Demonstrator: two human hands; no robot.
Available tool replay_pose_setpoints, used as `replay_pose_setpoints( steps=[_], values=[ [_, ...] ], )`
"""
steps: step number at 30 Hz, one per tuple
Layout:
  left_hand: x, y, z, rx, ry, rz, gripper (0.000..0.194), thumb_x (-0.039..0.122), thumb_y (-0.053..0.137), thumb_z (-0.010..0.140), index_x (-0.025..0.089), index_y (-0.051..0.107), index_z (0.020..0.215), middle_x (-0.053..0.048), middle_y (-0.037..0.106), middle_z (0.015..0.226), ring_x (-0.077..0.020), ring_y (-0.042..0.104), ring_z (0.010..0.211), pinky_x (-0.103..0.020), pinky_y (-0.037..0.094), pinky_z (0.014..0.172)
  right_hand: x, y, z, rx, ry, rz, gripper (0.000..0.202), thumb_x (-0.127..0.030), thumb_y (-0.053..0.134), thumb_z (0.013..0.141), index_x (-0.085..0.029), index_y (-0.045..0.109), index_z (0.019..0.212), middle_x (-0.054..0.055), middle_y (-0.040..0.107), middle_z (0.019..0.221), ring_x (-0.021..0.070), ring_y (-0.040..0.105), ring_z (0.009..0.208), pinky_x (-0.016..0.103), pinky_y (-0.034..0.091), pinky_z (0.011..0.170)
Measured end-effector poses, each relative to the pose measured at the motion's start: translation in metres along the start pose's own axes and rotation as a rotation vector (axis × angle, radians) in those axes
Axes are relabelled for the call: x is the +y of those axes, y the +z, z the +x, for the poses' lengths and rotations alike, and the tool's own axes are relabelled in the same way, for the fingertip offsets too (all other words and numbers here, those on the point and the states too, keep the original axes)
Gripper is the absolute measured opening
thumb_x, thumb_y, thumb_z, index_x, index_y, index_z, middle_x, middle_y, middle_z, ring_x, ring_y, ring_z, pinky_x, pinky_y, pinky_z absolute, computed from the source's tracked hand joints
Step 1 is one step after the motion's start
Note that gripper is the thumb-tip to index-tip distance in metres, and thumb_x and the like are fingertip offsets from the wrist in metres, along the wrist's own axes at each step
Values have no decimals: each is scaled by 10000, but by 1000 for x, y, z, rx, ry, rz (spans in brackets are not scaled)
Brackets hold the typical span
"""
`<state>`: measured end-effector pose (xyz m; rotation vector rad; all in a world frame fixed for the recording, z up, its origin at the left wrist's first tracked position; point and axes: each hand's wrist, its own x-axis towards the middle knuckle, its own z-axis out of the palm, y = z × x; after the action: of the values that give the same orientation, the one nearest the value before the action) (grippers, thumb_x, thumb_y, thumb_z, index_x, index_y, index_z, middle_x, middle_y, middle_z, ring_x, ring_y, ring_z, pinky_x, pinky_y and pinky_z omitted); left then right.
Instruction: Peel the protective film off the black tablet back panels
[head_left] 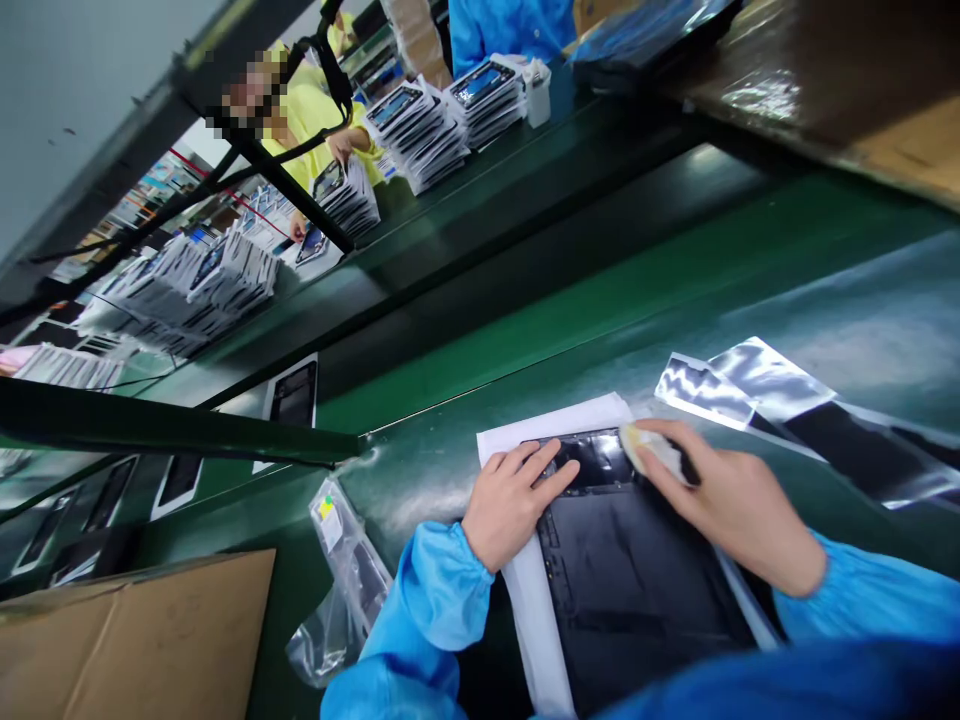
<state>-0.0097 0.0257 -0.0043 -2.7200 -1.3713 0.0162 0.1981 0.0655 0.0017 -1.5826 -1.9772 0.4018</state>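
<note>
A flat black panel (637, 580), like a tablet's back cover with a glossy strip across its top, lies on a white foam sheet (534, 620) in front of me. My left hand (510, 505) rests on the panel's upper left corner with its fingers spread. In my right hand (742, 505) a whitish, yellow-edged pad (636, 447) is gripped against the upper right of the glossy strip. Whether this pad is sponge or folded cloth I cannot tell. My sleeves hide part of the panel's lower end.
Clear films with dark areas (817, 430) lie at right; a clear plastic bag (349, 570) lies at left. A cardboard box (142, 640) stands lower left. Beyond the green belt (570, 330), several stacks of panels (420, 135) stand near a person in yellow (311, 110). A dark post (172, 420) crosses at left.
</note>
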Motion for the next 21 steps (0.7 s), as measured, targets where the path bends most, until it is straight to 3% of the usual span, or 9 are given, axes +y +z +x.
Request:
replay_pose_setpoints(
  steps=[10, 12, 14, 17, 21],
  values=[
    [4, -2, 3, 91, -20, -17, 349, 195, 434, 912, 309, 549, 1221, 6, 603, 1282, -177, 555, 1107, -285, 487, 801, 4, -9, -17, -22, 40, 32, 336, -402, 376, 618, -259, 557, 862, -115, 315, 258, 136, 366, 197, 242, 255, 307],
    [8, -3, 6, 119, -38, -19, 318, 198, 442, 908, 286, 577, 1183, -11, 628, 1238, -186, 566, 1085, -295, 486, 804, 9, -13, -18, 10, 209, 232, 304, -382, 481, 556, -276, 581, 822, -109, 385, 300, 101, 328, 212, 242, 264, 319],
    [15, -4, 13, 150, -62, -17, 278, 208, 451, 905, 253, 609, 1129, -31, 650, 1188, -200, 574, 1063, -312, 484, 816, 13, -14, -18, 118, 451, 529, 273, -337, 572, 496, -288, 595, 764, -72, 542, 504, 83, 408, 336, 235, 322, 380],
    [33, -5, 26, 162, -8, -16, 290, 220, 410, 920, 241, 620, 1119, -37, 648, 1182, -192, 578, 1040, -308, 483, 810, 14, -7, -13, 305, 667, 832, 266, -339, 517, 582, -301, 547, 843, -45, 548, 816, 82, 480, 585, 216, 370, 494],
    [57, -5, 38, 133, 110, 34, 382, 196, 293, 949, 219, 584, 1195, -28, 608, 1248, -164, 566, 1049, -275, 470, 784, 12, 7, -7, 307, 792, 1092, 208, -345, 439, 647, -253, 553, 795, -57, 506, 689, 40, 409, 472, 206, 369, 473]
  ],
)
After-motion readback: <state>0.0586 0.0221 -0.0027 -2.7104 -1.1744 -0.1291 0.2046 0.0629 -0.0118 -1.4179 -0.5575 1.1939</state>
